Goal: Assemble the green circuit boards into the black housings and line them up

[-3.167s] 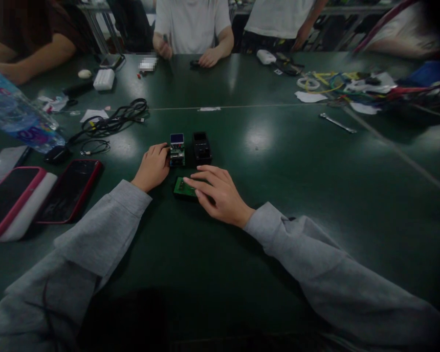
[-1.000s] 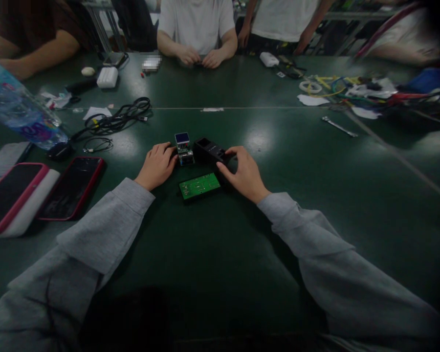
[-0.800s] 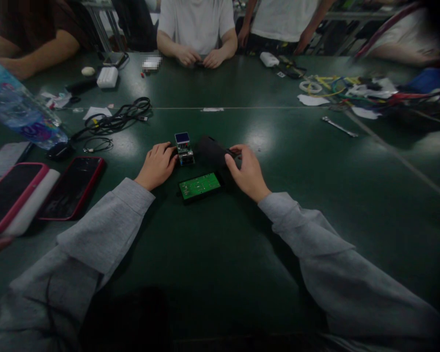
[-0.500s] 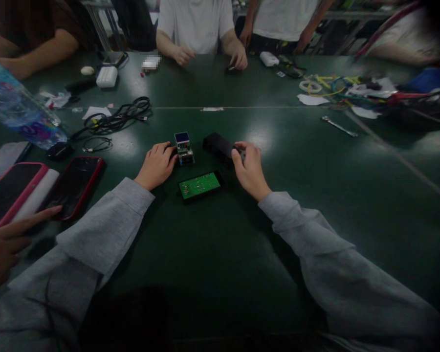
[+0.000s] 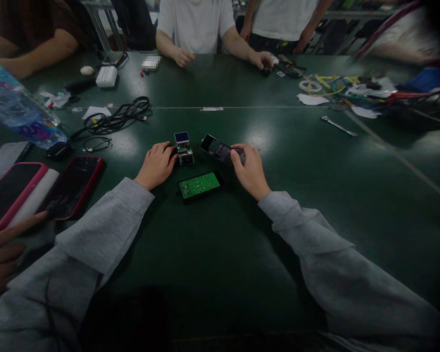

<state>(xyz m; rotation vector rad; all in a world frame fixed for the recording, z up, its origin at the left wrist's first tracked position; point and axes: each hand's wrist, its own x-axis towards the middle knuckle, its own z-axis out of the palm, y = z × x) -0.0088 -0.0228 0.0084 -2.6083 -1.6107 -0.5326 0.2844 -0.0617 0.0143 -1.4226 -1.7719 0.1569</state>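
Observation:
My right hand point(image 5: 250, 168) grips the near right end of a black case point(image 5: 217, 148), whose hollow inner side shows. To the left, my left hand point(image 5: 157, 165) rests on the green table with its fingertips at the left edge of a small circuit board device point(image 5: 184, 149). That device has a dark blue screen at its far end. Whether the left fingers pinch anything dark beside it is hard to see. Between my hands and nearer to me lies a green circuit board point(image 5: 200, 186) in a black frame.
At the left are a red-edged phone point(image 5: 75, 188), a pink-edged phone point(image 5: 12, 195), another person's pointing hand point(image 5: 7, 254), a bottle point(image 5: 22, 110) and black cables point(image 5: 117, 117). A wrench point(image 5: 339, 126) and tangled wires point(image 5: 330, 85) lie right. People sit opposite.
The black case has turned in my right hand, so its hollow side now shows. Across the table, a person's hand has moved right. The pointing hand at the left has drawn back.

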